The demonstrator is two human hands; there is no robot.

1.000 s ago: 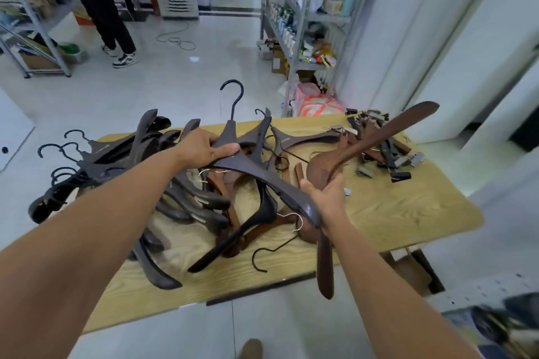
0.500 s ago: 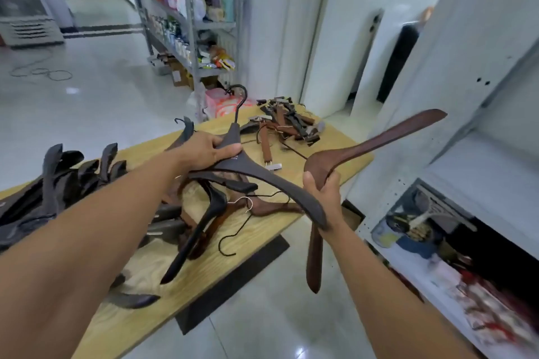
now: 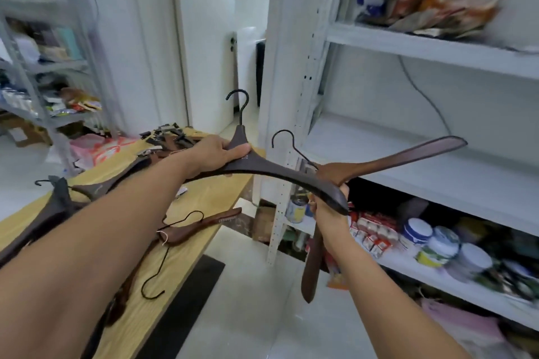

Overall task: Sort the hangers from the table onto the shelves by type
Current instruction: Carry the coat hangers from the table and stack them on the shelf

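Observation:
My left hand (image 3: 214,153) grips a dark brown wide-shouldered hanger (image 3: 291,176) near its neck, hook pointing up, held in the air past the table's end. My right hand (image 3: 331,210) holds a reddish-brown wooden hanger (image 3: 390,159) at its middle; one arm points right over the white shelf (image 3: 437,172), the other hangs down. More hangers lie on the wooden table (image 3: 201,198): a reddish one (image 3: 201,227) with a thin wire hook near the edge, dark ones (image 3: 61,201) at the left, and a heap of clip hangers (image 3: 169,137) at the far end.
The white shelving unit's upright (image 3: 294,114) stands just right of the table. Its middle shelf is bare; the upper shelf holds bags (image 3: 431,0), the lower one jars (image 3: 443,245) and small boxes. A grey rack (image 3: 43,67) with goods stands at the left.
The view has swung right from the table to the white shelving. Both hands carried their hangers off the table toward the shelf; the grips are unchanged.

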